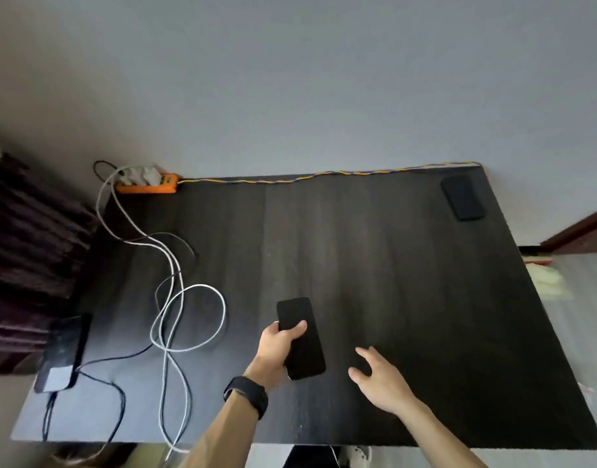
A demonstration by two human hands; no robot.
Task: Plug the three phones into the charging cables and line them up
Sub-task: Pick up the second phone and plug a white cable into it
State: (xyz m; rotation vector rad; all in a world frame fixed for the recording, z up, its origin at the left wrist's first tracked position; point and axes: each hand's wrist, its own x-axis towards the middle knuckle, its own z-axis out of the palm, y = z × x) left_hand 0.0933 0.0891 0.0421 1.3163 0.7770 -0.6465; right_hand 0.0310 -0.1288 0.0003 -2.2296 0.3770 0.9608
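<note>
**A room at home, with a desk against the wall**

The setting looks domestic — a dark wood-grain desk (pixel 358 248) stands pushed up to a plain, pale painted wall (pixel 290 79), with nothing industrial about it. At its far left corner lies an orange power strip (pixel 146 185) with white chargers plugged in, its blue-and-yellow braided cord (pixel 324 173) running along the back edge. White and black charging cables (pixel 175 298) loop loosely over the desktop. To the left hangs dark pleated fabric (pixel 30 258), like a curtain — and at the right, a reddish-brown wooden frame (pixel 581 234) and pale floor.
</note>
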